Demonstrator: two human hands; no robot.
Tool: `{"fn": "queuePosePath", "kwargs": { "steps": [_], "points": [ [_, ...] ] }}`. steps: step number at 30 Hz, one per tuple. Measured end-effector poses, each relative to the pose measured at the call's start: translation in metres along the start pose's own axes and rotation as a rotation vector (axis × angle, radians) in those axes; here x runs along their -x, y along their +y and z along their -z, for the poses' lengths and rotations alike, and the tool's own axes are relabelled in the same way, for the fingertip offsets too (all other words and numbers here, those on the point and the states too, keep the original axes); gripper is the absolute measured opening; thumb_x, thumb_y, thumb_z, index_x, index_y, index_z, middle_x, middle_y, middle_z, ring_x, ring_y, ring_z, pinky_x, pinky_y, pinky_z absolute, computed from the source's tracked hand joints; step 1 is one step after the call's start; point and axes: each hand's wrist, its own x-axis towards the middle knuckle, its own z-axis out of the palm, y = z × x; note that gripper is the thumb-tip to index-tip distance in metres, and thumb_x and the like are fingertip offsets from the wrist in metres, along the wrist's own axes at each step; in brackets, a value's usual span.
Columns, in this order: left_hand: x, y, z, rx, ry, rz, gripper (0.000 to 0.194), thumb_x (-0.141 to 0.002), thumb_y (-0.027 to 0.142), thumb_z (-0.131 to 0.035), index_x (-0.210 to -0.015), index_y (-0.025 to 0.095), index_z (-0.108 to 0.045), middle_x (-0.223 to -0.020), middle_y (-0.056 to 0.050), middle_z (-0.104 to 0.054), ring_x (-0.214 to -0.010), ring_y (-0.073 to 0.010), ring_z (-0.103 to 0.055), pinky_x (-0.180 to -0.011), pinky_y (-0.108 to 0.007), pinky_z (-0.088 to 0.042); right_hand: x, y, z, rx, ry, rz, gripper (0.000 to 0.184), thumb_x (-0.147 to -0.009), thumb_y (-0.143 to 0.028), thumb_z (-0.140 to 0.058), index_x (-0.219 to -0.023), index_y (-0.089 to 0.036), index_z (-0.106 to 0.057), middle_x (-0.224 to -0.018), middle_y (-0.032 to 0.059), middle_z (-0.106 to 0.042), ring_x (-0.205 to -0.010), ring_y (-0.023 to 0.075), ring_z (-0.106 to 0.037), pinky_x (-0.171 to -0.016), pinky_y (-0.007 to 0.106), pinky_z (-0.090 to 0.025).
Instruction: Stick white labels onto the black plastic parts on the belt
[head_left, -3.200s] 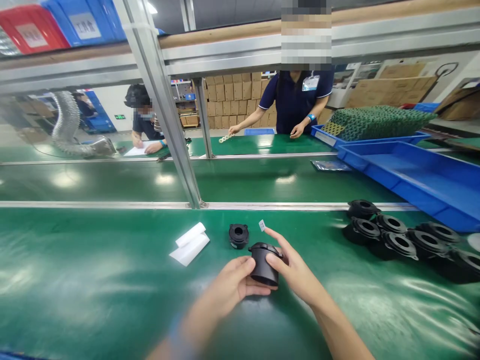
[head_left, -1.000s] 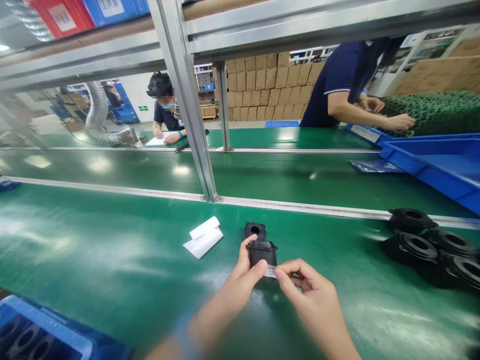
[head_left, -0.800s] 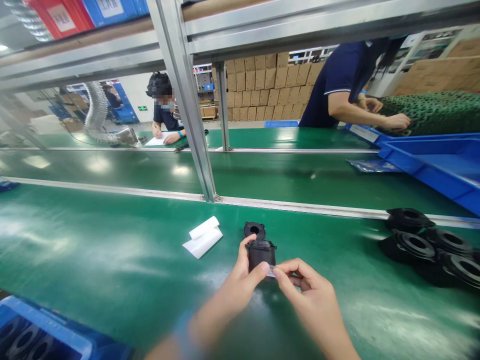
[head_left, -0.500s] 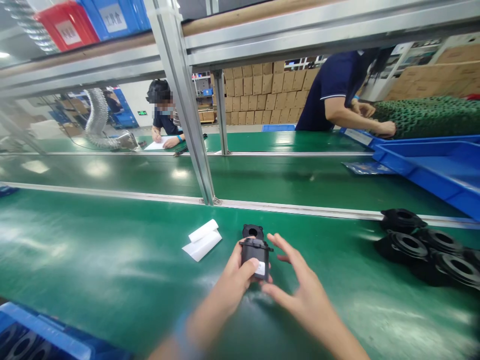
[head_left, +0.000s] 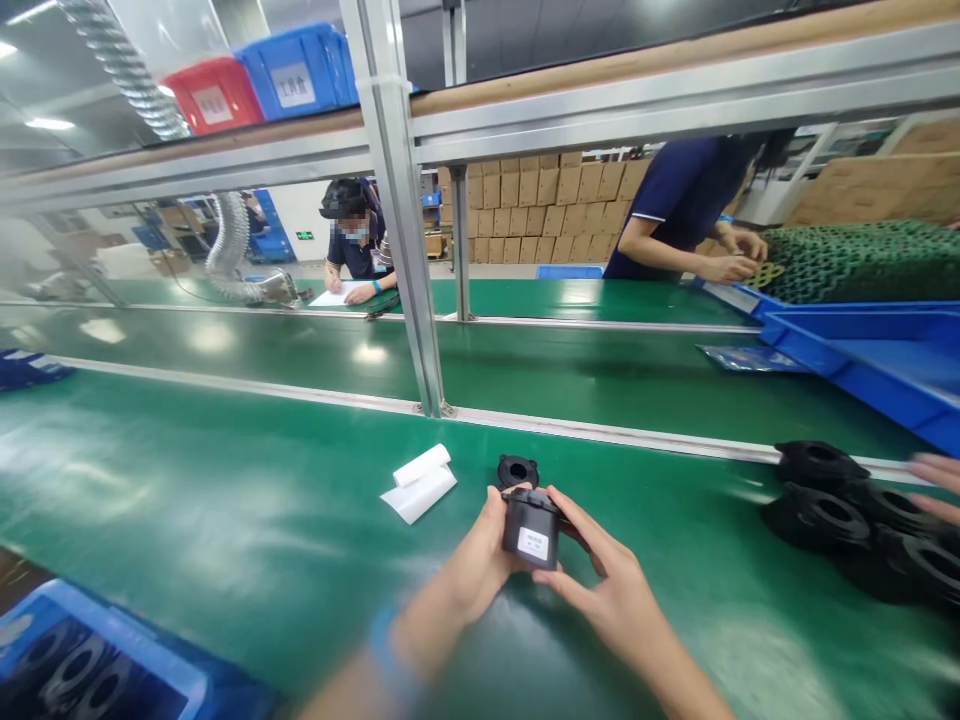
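While both hands closed on it from either side, the black cylindrical housing (head_left: 531,528) sat just above the green worktop (head_left: 225,500), the left hand (head_left: 480,562) pinching its left wall and the right hand (head_left: 611,590) cupping its right. A small white label (head_left: 533,545) already lay stuck on its front face. Just behind stood another black part (head_left: 517,470), with white label backing (head_left: 420,483) to its left. Well apart on the right, a pile of black parts (head_left: 862,520) looked unlabelled.
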Motion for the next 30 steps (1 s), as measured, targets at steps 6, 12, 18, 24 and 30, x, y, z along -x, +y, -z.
{"fn": "queuePosePath", "kwargs": {
  "steps": [6,12,18,24,30],
  "points": [
    [0.003,0.004,-0.004,-0.017,-0.032,-0.017,0.074,-0.085,0.074,-0.049,-0.136,0.020,-0.044,-0.140,-0.014,-0.050,-0.111,-0.0302,-0.059,-0.084,-0.039,-0.050,0.001,-0.003,-0.001,-0.014,0.023,0.030,0.072,-0.088,-0.036,-0.074,-0.149,-0.035,-0.036,-0.146,0.0034,-0.046,-0.129,0.0273,-0.050,-0.114,0.046,-0.039],
    [0.005,0.005,-0.003,-0.043,-0.055,-0.031,0.070,-0.088,0.072,-0.045,-0.134,0.020,-0.048,-0.129,-0.013,-0.057,-0.100,-0.0262,-0.063,-0.077,-0.035,-0.050,-0.001,-0.013,0.001,0.056,0.035,0.108,0.067,-0.090,-0.034,-0.070,-0.149,-0.031,-0.037,-0.146,0.0045,-0.046,-0.132,0.0264,-0.046,-0.114,0.043,-0.039],
    [0.005,-0.006,0.000,-0.307,0.056,-0.061,0.068,-0.070,0.028,-0.084,-0.129,0.022,-0.051,-0.104,-0.005,-0.063,-0.088,-0.0189,-0.063,-0.076,-0.028,-0.046,0.001,-0.010,-0.005,0.175,0.050,0.243,0.062,-0.096,-0.026,-0.060,-0.152,-0.027,-0.032,-0.145,0.0069,-0.047,-0.132,0.0264,-0.045,-0.111,0.044,-0.042],
    [-0.001,-0.015,-0.001,-0.476,0.183,-0.249,0.086,-0.062,0.031,-0.088,-0.134,0.021,-0.041,-0.121,-0.009,-0.058,-0.107,-0.0242,-0.058,-0.095,-0.036,-0.044,0.002,-0.006,-0.013,0.206,0.032,0.292,0.061,-0.097,-0.018,-0.054,-0.152,-0.026,-0.030,-0.146,0.0073,-0.044,-0.134,0.0260,-0.042,-0.111,0.043,-0.042],
    [0.014,0.023,0.028,-1.070,0.381,-0.376,0.056,-0.073,0.024,-0.077,-0.124,0.025,-0.055,-0.119,-0.006,-0.056,-0.112,-0.0247,-0.056,-0.101,-0.038,-0.042,-0.004,-0.006,-0.011,0.217,-0.048,0.216,0.071,-0.096,-0.029,-0.057,-0.155,-0.025,-0.018,-0.153,0.0093,-0.033,-0.140,0.0283,-0.034,-0.113,0.049,-0.039]
  ]
}}
